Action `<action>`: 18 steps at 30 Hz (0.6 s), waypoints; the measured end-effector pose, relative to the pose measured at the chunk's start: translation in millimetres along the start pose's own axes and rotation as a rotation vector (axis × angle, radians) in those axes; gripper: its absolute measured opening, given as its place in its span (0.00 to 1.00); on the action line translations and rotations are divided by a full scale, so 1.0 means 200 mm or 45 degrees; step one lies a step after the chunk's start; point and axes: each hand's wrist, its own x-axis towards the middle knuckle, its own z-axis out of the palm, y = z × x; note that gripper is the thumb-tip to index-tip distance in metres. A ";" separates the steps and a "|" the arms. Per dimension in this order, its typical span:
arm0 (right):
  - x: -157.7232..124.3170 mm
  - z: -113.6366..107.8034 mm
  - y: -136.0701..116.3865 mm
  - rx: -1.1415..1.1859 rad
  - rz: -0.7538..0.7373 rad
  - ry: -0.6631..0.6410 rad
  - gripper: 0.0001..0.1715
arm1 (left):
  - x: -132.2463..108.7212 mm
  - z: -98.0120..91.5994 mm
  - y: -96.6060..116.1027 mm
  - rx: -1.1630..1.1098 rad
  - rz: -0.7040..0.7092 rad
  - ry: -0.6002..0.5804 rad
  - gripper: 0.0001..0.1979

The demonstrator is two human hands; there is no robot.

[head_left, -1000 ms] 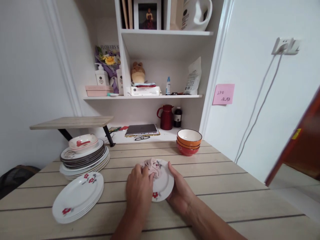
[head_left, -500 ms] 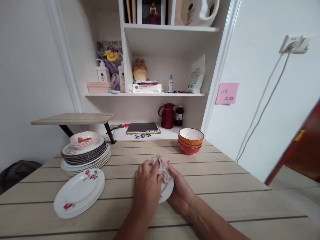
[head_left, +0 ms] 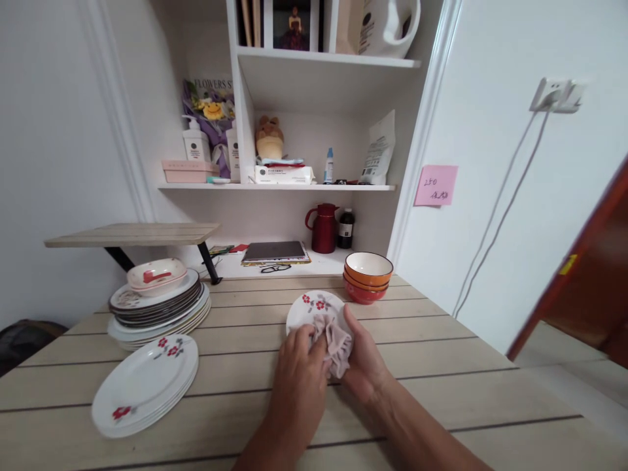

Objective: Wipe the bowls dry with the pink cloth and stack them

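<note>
A small white plate (head_left: 300, 309) with red flowers is tilted up in front of me over the table. My right hand (head_left: 364, 360) grips its right edge, thumb on the rim and the other fingers mostly hidden behind. Bunched on the plate's face is a pale pink cloth (head_left: 337, 345), with my left hand (head_left: 303, 366) closed on it and pressing it against the lower part. The cloth and fingers cover that part of the plate.
Oval flowered plates (head_left: 147, 383) lie stacked at the left. Behind them a taller plate stack (head_left: 159, 307) carries a square bowl (head_left: 157, 275), beside a raised wooden stand (head_left: 132, 234). Nested bowls (head_left: 367, 278) sit at the back right. A red jug (head_left: 324, 229) and laptop (head_left: 273, 250) are beyond.
The cloth has slid from the plate's upper part down to its lower part, uncovering the red flowers. The plate sits tilted a little higher, and my view has shifted slightly right.
</note>
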 end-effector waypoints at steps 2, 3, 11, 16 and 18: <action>0.00 0.00 0.04 -0.023 0.048 -0.030 0.28 | 0.02 -0.02 -0.04 0.072 -0.058 0.021 0.21; 0.00 0.00 0.06 -0.035 0.068 -0.040 0.27 | 0.03 -0.04 -0.06 0.129 -0.108 0.039 0.20; 0.01 0.01 -0.01 0.030 -0.048 0.039 0.25 | 0.04 -0.09 -0.11 0.314 -0.223 0.030 0.12; 0.00 0.02 0.01 0.020 0.024 -0.093 0.28 | 0.01 -0.01 -0.02 0.167 -0.023 0.094 0.19; -0.01 0.04 0.07 0.007 0.096 -0.136 0.26 | 0.02 -0.01 -0.02 0.157 -0.005 0.126 0.19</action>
